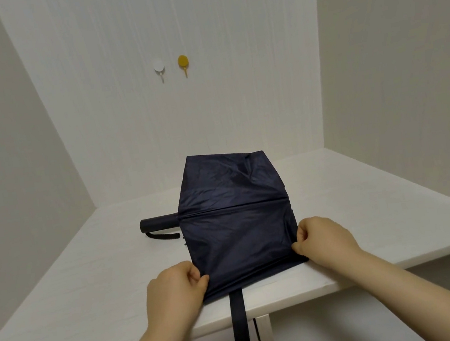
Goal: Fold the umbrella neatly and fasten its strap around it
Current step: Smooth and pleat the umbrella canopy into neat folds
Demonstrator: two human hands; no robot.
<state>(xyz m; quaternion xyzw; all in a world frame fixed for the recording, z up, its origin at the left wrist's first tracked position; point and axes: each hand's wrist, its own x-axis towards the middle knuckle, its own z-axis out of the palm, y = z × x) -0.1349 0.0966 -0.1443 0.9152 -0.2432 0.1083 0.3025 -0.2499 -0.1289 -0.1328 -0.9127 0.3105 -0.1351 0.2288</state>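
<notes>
A collapsed navy umbrella lies on the white table, its canopy spread loose and flat, part of it standing up at the back. Its black handle points left, with a short wrist loop beneath it. The dark strap hangs from the canopy's near edge over the table's front edge. My left hand pinches the near left corner of the fabric. My right hand pinches the near right corner, close to the table's front edge.
The table sits in a corner with walls at the left, back and right. Two wall hooks, a white hook and a yellow hook, are mounted on the back wall. A white table leg shows under the front edge.
</notes>
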